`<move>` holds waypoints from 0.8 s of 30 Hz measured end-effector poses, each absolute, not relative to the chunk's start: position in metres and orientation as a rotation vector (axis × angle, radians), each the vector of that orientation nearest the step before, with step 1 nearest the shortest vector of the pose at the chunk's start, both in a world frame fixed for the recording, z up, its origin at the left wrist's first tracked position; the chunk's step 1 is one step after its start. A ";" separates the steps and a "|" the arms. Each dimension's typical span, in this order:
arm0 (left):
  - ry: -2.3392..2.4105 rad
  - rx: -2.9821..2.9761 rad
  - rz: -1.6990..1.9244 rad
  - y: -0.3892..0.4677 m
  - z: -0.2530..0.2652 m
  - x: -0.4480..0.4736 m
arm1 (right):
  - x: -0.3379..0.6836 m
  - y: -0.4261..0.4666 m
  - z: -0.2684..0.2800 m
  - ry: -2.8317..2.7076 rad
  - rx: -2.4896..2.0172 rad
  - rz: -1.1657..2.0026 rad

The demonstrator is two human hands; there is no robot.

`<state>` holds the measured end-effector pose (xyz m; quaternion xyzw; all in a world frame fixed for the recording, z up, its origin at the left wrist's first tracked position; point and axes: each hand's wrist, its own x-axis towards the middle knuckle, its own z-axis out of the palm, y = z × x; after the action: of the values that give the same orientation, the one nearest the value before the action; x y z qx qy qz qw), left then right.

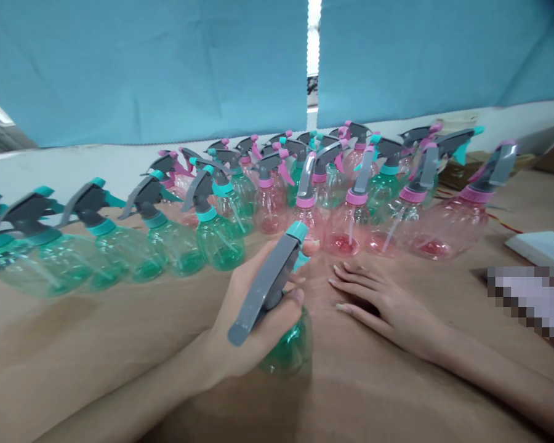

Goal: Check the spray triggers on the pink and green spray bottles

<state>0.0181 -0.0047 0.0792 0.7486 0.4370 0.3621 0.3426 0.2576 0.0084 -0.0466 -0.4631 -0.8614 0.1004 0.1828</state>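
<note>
My left hand [258,326] is wrapped around the neck of a green spray bottle [290,347] near the middle of the table. Its grey trigger head with a teal nozzle [298,231] points away from me; part of the bottle is hidden by my fingers. To the right, my right hand [373,295] rests on the table with its fingers stretched out, holding nothing. Just beyond its fingertips stands a pink spray bottle [346,237] with a pink collar. A green spray bottle [220,243] stands beyond my left hand.
Green spray bottles [106,252] line the left side, and several pink and green ones crowd the back. A pink bottle [452,224] leans at the right. Farther right are a white box [540,246] and a pixelated object [530,301]. A blue sheet [166,67] hangs behind.
</note>
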 end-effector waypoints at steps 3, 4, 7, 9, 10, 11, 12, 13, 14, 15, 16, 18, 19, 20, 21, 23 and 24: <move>1.093 1.926 0.930 -0.005 0.078 0.017 | 0.258 0.009 -0.047 -2.414 -1.302 0.291; 1.097 1.931 0.920 -0.005 0.078 0.016 | 0.258 0.009 -0.048 -2.411 -1.298 0.291; 1.105 1.940 0.911 -0.005 0.076 0.015 | 0.257 0.009 -0.048 -2.406 -1.292 0.288; 1.106 1.929 0.919 -0.005 0.074 0.015 | 0.257 0.009 -0.047 -2.409 -1.289 0.292; 1.108 1.924 0.925 -0.005 0.074 0.016 | 0.257 0.009 -0.047 -2.413 -1.289 0.293; 1.111 1.920 0.930 -0.004 0.074 0.016 | 0.257 0.009 -0.046 -2.419 -1.290 0.291; 1.114 1.919 0.931 -0.004 0.074 0.017 | 0.257 0.009 -0.046 -2.428 -1.293 0.286; 1.114 1.919 0.936 -0.004 0.074 0.017 | 0.257 0.009 -0.046 -2.437 -1.298 0.279; 1.110 1.919 0.942 -0.004 0.074 0.017 | 0.257 0.009 -0.045 -2.447 -1.301 0.271; 1.107 1.920 0.948 -0.004 0.074 0.018 | 0.257 0.009 -0.045 -2.455 -1.304 0.263; 1.105 1.924 0.953 -0.003 0.074 0.017 | 0.257 0.009 -0.046 -2.459 -1.304 0.257; 1.111 1.932 0.953 -0.003 0.073 0.017 | 0.257 0.009 -0.046 -2.463 -1.303 0.253; 1.114 1.934 0.951 -0.003 0.073 0.017 | 0.258 0.009 -0.047 -2.461 -1.302 0.252; 1.113 1.933 0.951 -0.003 0.072 0.017 | 0.258 0.009 -0.047 -2.457 -1.302 0.251; 1.108 1.930 0.953 -0.003 0.072 0.017 | 0.258 0.009 -0.047 -2.454 -1.303 0.250; 1.095 1.921 0.968 -0.003 0.072 0.017 | 0.258 0.009 -0.047 -2.455 -1.304 0.248; 1.093 1.920 0.973 -0.003 0.072 0.017 | 0.258 0.009 -0.047 -2.457 -1.304 0.244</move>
<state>0.0171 -0.0029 0.0718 0.7433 0.4232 0.3766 0.3558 0.2583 0.0094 -0.0466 -0.4599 -0.8665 0.0862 0.1739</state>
